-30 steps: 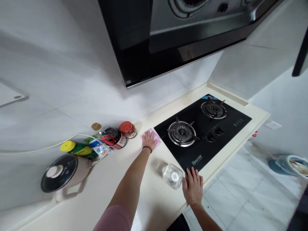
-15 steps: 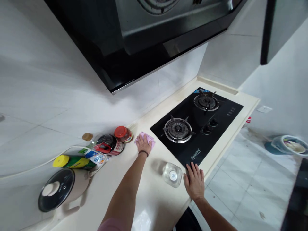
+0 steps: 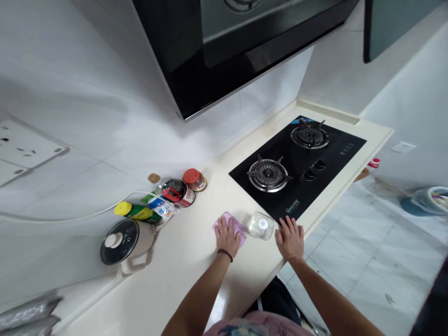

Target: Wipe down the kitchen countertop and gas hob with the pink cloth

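My left hand (image 3: 227, 238) lies flat, fingers spread, on a pink cloth (image 3: 238, 225) on the cream countertop (image 3: 189, 261). My right hand (image 3: 290, 239) rests palm down, fingers apart, at the counter's front edge by the corner of the black gas hob (image 3: 297, 163). A clear glass jar with a white lid (image 3: 261, 226) stands between the two hands, close to the cloth and to my right fingers.
Against the wall stand a pot with a dark glass lid (image 3: 122, 245), a yellow-capped bottle (image 3: 133, 211), a carton (image 3: 159, 206), a dark-lidded jar (image 3: 177, 191) and a red-lidded jar (image 3: 195, 179). A black range hood (image 3: 224, 51) hangs overhead. A white cable (image 3: 70, 215) runs along the wall.
My left hand has drawn the pink cloth back from the wall beside the hob toward the counter's front, near the glass jar. My right hand has stayed at the edge.
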{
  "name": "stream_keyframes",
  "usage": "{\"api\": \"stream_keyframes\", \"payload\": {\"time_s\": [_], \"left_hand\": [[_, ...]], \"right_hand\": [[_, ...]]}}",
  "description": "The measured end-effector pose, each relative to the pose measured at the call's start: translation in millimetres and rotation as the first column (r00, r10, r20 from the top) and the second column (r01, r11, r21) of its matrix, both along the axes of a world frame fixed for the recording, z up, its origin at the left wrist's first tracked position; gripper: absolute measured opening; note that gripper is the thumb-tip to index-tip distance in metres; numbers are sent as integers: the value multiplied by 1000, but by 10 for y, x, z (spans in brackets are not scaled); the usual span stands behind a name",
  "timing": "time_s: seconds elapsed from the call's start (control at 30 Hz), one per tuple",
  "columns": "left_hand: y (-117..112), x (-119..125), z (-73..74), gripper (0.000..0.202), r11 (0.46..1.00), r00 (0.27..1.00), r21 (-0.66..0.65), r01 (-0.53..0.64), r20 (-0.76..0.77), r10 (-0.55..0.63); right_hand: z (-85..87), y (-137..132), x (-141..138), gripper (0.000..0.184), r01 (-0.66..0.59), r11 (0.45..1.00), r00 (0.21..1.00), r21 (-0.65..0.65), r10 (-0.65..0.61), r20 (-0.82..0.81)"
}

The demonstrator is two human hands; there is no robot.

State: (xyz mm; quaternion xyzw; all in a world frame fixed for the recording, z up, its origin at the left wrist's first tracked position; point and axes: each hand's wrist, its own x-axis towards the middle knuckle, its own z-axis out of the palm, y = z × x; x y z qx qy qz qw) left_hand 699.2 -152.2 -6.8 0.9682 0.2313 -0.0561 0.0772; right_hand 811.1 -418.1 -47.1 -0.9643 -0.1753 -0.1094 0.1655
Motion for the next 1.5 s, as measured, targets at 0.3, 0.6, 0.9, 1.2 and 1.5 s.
{"api": "stream_keyframes", "payload": {"time_s": [0.3, 0.6, 0.9, 1.2, 1.5], "left_hand": [[210, -1338, 56, 70, 977, 980, 103, -185, -49, 191], [857, -2692, 58, 71, 604, 633, 255, -755, 40, 773], [462, -1440, 21, 66, 888, 902, 192, -419, -24, 431], [342, 670, 159, 62, 956, 955, -2, 293, -44, -293], [577, 1769, 179, 70, 996, 993, -30, 79, -88, -81]], "right_hand": [[-19, 14, 7, 56, 5, 1000, 1000, 8, -5, 18], [-39, 47, 9, 54, 4, 999, 999, 38, -6, 37], [19, 54, -18, 55, 5, 999, 1000, 42, -4, -9], [32, 38, -30, 56, -11, 999, 1000, 53, 12, -28], [114, 32, -51, 52, -13, 999, 999, 40, 14, -38]]}}
